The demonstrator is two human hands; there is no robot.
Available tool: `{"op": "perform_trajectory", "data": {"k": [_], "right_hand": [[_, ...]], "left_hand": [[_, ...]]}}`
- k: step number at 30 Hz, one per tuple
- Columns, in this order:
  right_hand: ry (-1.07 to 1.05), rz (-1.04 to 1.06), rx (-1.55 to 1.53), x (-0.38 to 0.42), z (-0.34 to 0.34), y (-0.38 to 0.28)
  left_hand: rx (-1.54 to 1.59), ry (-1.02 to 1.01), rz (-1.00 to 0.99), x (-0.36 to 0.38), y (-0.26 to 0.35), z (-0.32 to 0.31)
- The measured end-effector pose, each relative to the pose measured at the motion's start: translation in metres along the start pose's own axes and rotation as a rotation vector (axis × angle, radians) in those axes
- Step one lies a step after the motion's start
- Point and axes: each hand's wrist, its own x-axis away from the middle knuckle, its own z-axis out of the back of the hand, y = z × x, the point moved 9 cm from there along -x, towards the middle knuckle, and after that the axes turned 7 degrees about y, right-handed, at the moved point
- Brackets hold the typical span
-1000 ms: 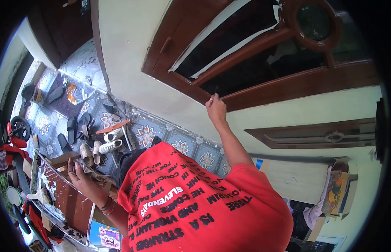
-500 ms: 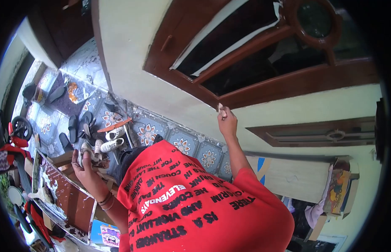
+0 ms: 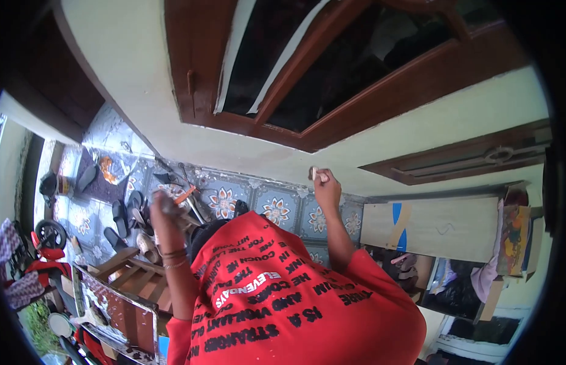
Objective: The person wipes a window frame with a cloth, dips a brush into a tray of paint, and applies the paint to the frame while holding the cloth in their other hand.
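My right hand (image 3: 327,191) is closed with its fingers pinched round a small pale object with a brown end (image 3: 313,174), too small to name. It is raised in front of the cream wall (image 3: 258,143), below the lower corner of the brown window frame (image 3: 307,143). My left hand (image 3: 166,216) is smeared by motion. It is raised on the left, above the slippers and shoes on the floor. Its fingers and anything in them cannot be made out.
Slippers (image 3: 119,219) lie on the patterned tiles (image 3: 277,210). A worn wooden frame (image 3: 122,304) and a red ride-on toy (image 3: 49,252) stand at the left. A cardboard-covered piece of furniture (image 3: 441,228) with bags and boxes is at the right.
The view has shifted, and the window sits farther up and left. My left hand has moved up and right and become blurred; earlier, it had a crumpled whitish thing in it. My right hand still pinches the small object.
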Motion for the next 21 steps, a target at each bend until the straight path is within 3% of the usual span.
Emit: {"op": "perform_trajectory", "data": {"k": [2, 4, 6, 7, 8, 9, 11, 15, 18, 21], "right_hand": [[0.001, -0.092, -0.045, 0.01, 0.005, 0.02], [0.002, -0.194, -0.094, 0.022, 0.011, 0.041], [0.071, -0.238, -0.202, 0.032, 0.022, 0.059], [0.014, -0.406, -0.251, 0.044, 0.009, 0.094], [0.025, -0.433, -0.262, 0.05, 0.014, 0.104], [0.063, -0.479, -0.359, 0.057, 0.018, 0.113], [0.138, -0.52, -0.406, 0.068, 0.028, 0.13], [0.17, -0.718, -0.528, 0.09, 0.039, 0.146], [0.211, -0.756, -0.519, 0.105, 0.032, 0.166], [0.183, -0.822, -0.549, 0.107, 0.027, 0.171]], "left_hand": [[-0.128, -0.336, -0.034, -0.014, -0.042, -0.05], [0.008, -0.451, 0.096, -0.028, -0.089, -0.097], [-0.267, -0.695, -0.244, 0.005, -0.074, -0.162], [-0.401, -0.71, -0.461, 0.006, -0.08, -0.177], [-0.529, -0.721, -0.679, 0.008, -0.089, -0.191], [-0.549, -0.743, -0.681, 0.009, -0.098, -0.208], [-0.121, -0.528, 0.199, -0.015, -0.154, -0.217], [-0.142, -0.534, 0.261, -0.004, -0.173, -0.242], [-0.234, -0.518, 0.365, -0.001, -0.187, -0.246], [-0.309, -0.584, 0.322, -0.006, -0.195, -0.252]]}}
